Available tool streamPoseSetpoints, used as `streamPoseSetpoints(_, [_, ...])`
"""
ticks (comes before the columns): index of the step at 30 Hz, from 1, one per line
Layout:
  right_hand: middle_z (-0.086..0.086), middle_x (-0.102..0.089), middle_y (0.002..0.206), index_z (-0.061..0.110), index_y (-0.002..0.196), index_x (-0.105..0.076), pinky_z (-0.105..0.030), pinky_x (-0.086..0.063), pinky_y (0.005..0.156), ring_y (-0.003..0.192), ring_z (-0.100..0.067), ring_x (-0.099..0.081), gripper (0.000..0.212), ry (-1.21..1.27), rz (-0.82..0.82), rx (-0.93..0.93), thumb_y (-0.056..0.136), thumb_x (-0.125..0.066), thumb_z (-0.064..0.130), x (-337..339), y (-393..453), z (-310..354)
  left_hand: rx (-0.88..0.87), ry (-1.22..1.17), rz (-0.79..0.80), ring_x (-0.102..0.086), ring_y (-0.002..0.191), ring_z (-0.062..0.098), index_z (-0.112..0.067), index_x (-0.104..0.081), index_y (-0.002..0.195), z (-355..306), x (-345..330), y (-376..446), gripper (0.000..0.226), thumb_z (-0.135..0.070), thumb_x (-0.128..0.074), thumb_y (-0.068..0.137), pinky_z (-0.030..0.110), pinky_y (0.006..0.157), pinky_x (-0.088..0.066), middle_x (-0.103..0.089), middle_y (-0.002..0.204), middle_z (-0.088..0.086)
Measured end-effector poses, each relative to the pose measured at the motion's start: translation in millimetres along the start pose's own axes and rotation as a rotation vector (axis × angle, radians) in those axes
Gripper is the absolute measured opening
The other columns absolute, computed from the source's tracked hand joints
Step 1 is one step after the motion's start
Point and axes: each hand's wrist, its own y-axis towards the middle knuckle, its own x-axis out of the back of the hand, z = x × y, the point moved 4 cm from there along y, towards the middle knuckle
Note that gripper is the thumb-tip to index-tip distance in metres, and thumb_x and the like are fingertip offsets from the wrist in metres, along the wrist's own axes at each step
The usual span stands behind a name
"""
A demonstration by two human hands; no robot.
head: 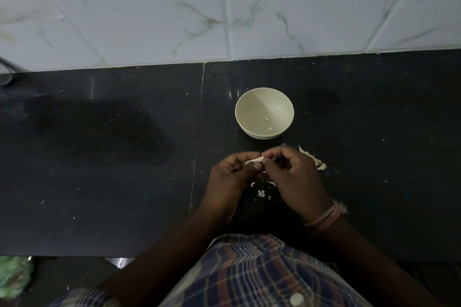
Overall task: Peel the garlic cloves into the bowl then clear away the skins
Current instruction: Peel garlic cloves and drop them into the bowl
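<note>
I hold a garlic clove (253, 161) between both hands just above the dark counter (99, 157), at about six o'clock from the bowl (264, 112). My left hand (230, 177) has its fingers curled round the clove's near end, thumb on top, while the fingers of my right hand (293, 172) pinch the clove's pale, papery tip; the two hands touch at the clove. The cream bowl stands upright at twelve o'clock from my hands, near them but apart, and holds two small pale pieces, one a peeled clove (267, 118) on its inner wall, the other a smaller bit (270, 128) closer to the near rim. A heap of skins (315, 161) lies on the counter at three o'clock from my right hand, partly hidden behind it. Smaller flakes of skin (261, 193) are scattered on the counter at six o'clock, under and between my wrists. A pinkish thread band (326, 217) wraps my right wrist. Behind the counter rises a wall of white marbled tiles (149, 7). I can read no writing, label or brand anywhere.
</note>
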Motion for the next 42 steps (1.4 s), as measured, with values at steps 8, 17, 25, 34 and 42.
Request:
streamPoseSetpoints(8, [0.005, -0.072, 0.080, 0.019, 0.091, -0.074, -0.041, -0.059, 0.070, 0.073, -0.012, -0.069, 0.011, -0.041, 0.015, 0.076, 0.089, -0.070, 0.009, -1, -4, 6, 0.028, -0.120, -0.016, -0.071, 0.089, 0.024, -0.004, -0.070, 0.108, 3, 1, 3, 0.030, -0.009, -0.073, 0.079, 0.033, 0.084, -0.058, -0.073, 0.099, 0.017])
streamPoseSetpoints(17, [0.007, -0.071, 0.071, 0.018, 0.087, -0.076, -0.021, -0.052, 0.063, 0.062, -0.008, -0.066, 0.011, -0.086, 0.081, 0.054, 0.089, -0.070, 0.009, 2, -3, 5, 0.122, -0.082, -0.032, -0.072, 0.081, 0.017, -0.006, -0.075, 0.095, 3, 1, -1, 0.010, -0.004, -0.065, 0.091, 0.025, 0.074, -0.059, -0.074, 0.093, 0.013])
streamPoseSetpoints(25, [0.002, -0.068, 0.060, 0.019, 0.079, -0.075, -0.025, -0.052, 0.054, 0.048, -0.010, -0.063, 0.016, -0.106, 0.148, 0.018, 0.086, -0.069, 0.006, 5, -4, 11, 0.134, -0.075, -0.009, -0.074, 0.078, 0.019, 0.000, -0.073, 0.093, -3, -2, -6, 0.012, 0.002, -0.061, 0.094, 0.025, 0.069, -0.059, -0.076, 0.088, 0.015])
streamPoseSetpoints(34, [0.009, -0.065, 0.055, 0.015, 0.074, -0.073, -0.021, -0.048, 0.053, 0.049, -0.004, -0.058, 0.015, -0.144, 0.145, 0.034, 0.081, -0.069, 0.003, 4, -6, 14, 0.163, -0.069, -0.006, -0.073, 0.076, 0.017, 0.004, -0.073, 0.094, -1, -2, -3, 0.011, 0.003, -0.062, 0.093, 0.022, 0.067, -0.059, -0.076, 0.088, 0.014])
streamPoseSetpoints(42, [0.007, -0.067, 0.060, 0.014, 0.071, -0.069, -0.020, -0.047, 0.054, 0.053, -0.004, -0.058, 0.011, -0.166, 0.122, 0.021, 0.077, -0.070, 0.005, 1, -6, 12, 0.243, -0.095, -0.017, -0.072, 0.074, 0.015, 0.006, -0.072, 0.101, 3, 1, -2, 0.014, 0.000, -0.064, 0.092, 0.021, 0.065, -0.058, -0.075, 0.092, 0.014])
